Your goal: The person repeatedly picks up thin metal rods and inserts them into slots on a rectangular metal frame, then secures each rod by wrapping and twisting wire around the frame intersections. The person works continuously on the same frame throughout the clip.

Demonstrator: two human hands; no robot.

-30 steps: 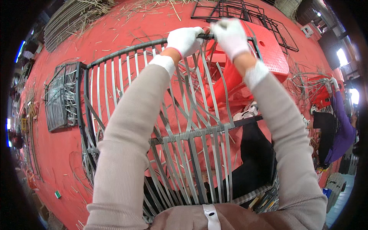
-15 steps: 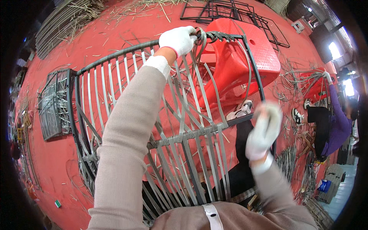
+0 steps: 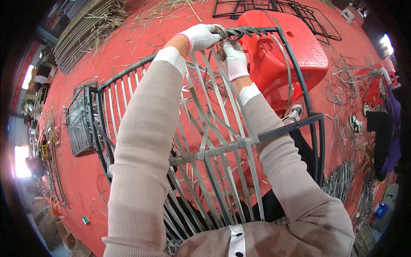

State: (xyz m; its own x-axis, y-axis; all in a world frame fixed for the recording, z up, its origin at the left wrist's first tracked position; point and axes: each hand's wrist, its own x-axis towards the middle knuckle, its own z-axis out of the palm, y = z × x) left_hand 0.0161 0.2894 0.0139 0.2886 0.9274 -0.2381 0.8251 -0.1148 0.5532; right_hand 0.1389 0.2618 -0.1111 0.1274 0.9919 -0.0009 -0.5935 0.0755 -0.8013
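In front of me is a dark metal furniture frame (image 3: pixel 286 128) strung with long flat grey strips (image 3: pixel 233 171). My left hand (image 3: pixel 200 37), in a white glove, is closed at the far top bar, pinching a looped grey strip (image 3: pixel 220 31) against it. Just below and to the right, my gloved right hand (image 3: pixel 236 61) reaches through the strips from beneath. Its fingers are closed around the strip's lower part, though the fingertips are partly hidden. Right of both hands, the bar carries crossed strip wrapping (image 3: pixel 247 31).
A red plastic stool (image 3: pixel 308 49) stands under the frame's far right corner. Black metal frames (image 3: pixel 274 5) lie beyond it. At far left is a pile of long strips (image 3: pixel 87 28), and nearer, another grey strung frame (image 3: pixel 80 130). A co-worker's purple sleeve (image 3: pixel 391 124) shows at right.
My right hand has swung from the frame's right side up to the top bar, beside my left hand. The left hand keeps its hold at the bar. The view has shifted slightly.
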